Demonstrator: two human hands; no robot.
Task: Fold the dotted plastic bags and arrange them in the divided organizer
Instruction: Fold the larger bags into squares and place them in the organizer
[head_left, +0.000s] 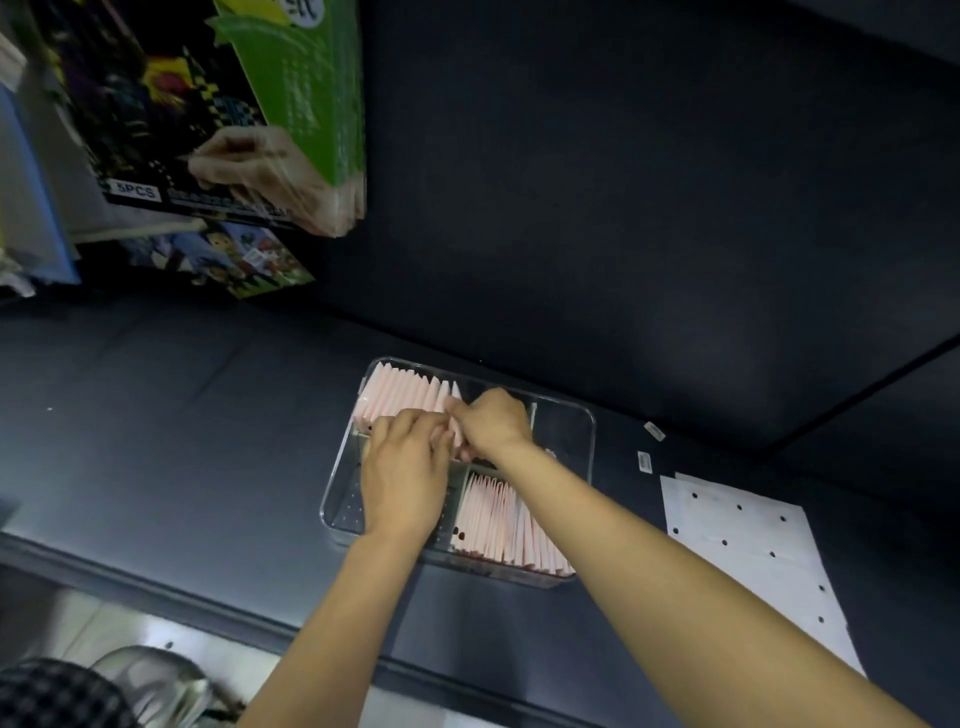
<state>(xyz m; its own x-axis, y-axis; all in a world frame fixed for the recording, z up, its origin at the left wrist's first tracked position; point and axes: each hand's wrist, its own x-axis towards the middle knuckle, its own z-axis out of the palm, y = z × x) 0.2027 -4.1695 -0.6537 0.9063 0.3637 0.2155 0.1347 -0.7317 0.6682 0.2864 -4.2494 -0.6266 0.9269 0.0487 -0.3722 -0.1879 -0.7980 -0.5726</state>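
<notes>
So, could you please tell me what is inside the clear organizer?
The clear organizer holds folded pink bags standing in a far-left row and a near-right row. The left hand and right hand cover its middle, hiding whatever lies there.

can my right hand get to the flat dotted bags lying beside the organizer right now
Probably yes. The flat dotted bags lie uncovered on the table right of the organizer; your right hand is in the organizer.
</notes>
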